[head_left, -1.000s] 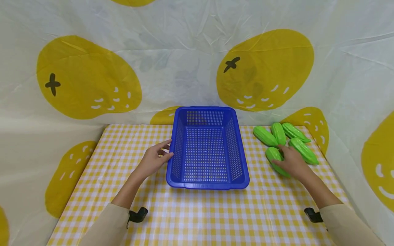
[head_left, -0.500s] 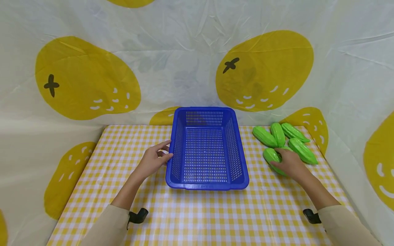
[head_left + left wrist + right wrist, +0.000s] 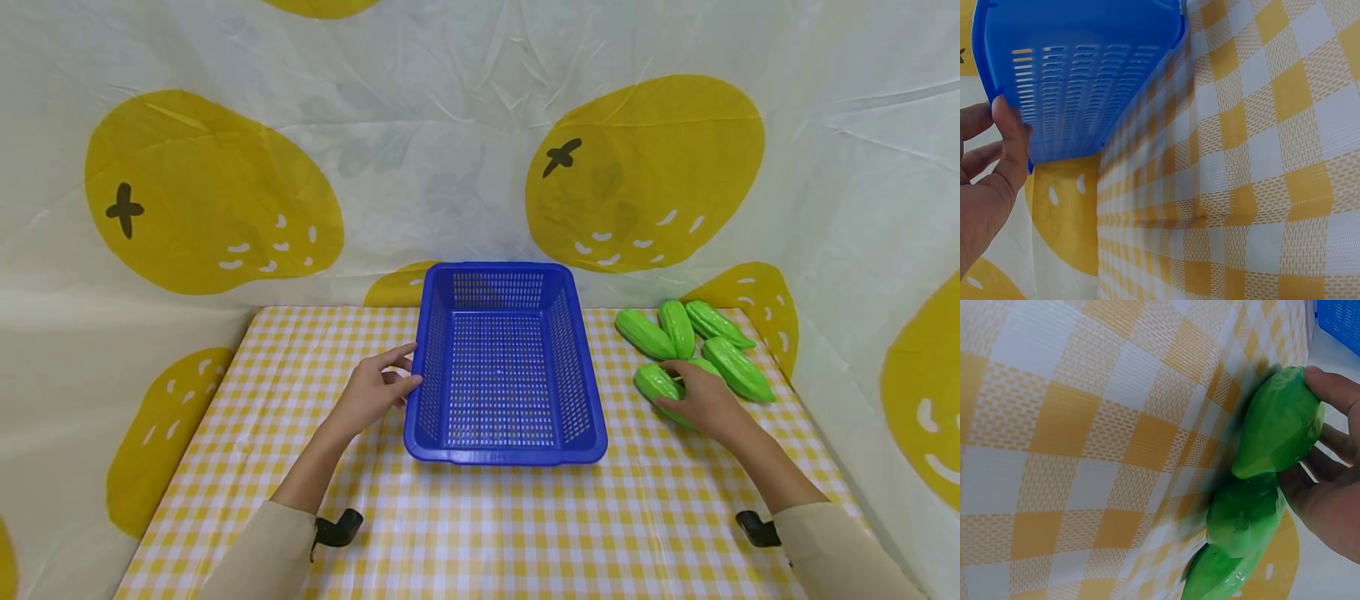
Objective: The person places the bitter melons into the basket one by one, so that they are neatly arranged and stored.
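Cloth (image 3: pixel 435 142) with large yellow fruit prints hangs at the left, across the back and down the right side, creased in places. Against it stands a worktop (image 3: pixel 480 533) covered in a yellow-and-white check.

From left to right: one pale sleeve (image 3: pixel 262 542) with a black piece (image 3: pixel 339 527) at its cuff, then the left hand (image 3: pixel 372 385). Its fingers are loosely bent, thumb and forefinger touching the left rim of one blue basket (image 3: pixel 504 456). The basket sits mid-worktop, its far end near the back cloth, its walls and floor pierced with slots.

Well to the basket's right lie the green ridged vegetables. Five show plainly: a slanted one (image 3: pixel 645 333), a more upright one (image 3: pixel 677 329) just beside it, a far one (image 3: pixel 720 323) toward the corner, a right-hand one (image 3: pixel 738 368) below that, and a nearest one (image 3: pixel 654 383). The right hand (image 3: pixel 707 406) grips this last, thumb and fingers on its sides; whether it is off the cloth cannot be told. A further green patch (image 3: pixel 707 365) behind that hand looks like a sixth, mostly hidden by it. Rightmost come a second pale sleeve (image 3: pixel 836 542) and its black piece (image 3: pixel 759 528).
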Demonstrator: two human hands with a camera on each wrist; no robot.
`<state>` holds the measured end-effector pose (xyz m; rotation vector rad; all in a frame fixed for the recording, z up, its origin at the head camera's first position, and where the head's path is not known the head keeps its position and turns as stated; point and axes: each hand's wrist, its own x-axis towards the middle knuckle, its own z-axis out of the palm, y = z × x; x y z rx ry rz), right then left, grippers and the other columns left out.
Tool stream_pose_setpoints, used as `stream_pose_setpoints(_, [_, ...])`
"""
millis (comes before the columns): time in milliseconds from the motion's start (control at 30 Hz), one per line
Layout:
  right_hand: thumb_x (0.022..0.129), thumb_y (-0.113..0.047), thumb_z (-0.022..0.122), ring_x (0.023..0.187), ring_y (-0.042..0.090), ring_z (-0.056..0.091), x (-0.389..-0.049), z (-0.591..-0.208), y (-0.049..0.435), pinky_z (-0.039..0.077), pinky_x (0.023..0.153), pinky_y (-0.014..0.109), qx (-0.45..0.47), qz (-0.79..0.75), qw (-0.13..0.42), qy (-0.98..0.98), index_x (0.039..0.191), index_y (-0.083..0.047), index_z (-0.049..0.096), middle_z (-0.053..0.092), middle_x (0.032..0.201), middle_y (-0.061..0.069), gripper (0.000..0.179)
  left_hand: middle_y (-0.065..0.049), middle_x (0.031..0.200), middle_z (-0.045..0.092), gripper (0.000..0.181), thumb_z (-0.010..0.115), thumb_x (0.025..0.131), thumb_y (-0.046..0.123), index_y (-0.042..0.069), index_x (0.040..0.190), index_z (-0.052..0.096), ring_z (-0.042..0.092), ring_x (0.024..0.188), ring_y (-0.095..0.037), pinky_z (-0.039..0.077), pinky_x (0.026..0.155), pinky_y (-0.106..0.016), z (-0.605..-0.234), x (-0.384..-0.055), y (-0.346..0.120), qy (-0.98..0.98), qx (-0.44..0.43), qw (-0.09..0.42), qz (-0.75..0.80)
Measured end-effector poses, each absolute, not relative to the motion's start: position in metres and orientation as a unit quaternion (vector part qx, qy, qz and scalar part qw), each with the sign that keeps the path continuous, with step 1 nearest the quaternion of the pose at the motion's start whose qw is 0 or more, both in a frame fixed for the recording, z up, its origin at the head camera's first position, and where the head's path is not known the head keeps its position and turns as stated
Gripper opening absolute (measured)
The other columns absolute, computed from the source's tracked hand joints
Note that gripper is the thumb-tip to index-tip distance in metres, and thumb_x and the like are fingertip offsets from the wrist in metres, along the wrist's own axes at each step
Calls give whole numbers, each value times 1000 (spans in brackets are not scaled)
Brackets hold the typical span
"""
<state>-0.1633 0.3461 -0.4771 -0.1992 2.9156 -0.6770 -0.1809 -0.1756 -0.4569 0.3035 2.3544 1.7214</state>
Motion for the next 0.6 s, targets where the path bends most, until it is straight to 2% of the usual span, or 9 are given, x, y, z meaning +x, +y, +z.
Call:
stream_pose_setpoints(333, [94, -25, 78, 122, 55, 56, -162, -483, 344, 57, 89, 64, -99, -247, 74, 961, 148, -1, 48, 59, 134, 34, 66, -25, 120, 62, 59, 71, 98, 7, 4, 152, 50, 68, 71, -13, 67, 63, -50, -458, -181, -175, 793, 103, 106, 591])
stream_pose_setpoints(600, [92, -37, 79, 124, 59, 52, -164, -483, 343, 55, 89, 66, -67, -236, 113, 963, 149, 7, 44, 53, 139, 38, 79, -25, 120, 62, 59, 71, 97, 6, 4, 153, 50, 68, 71, -13, 67, 62, -49, -459, -181, -176, 788, 101, 106, 598])
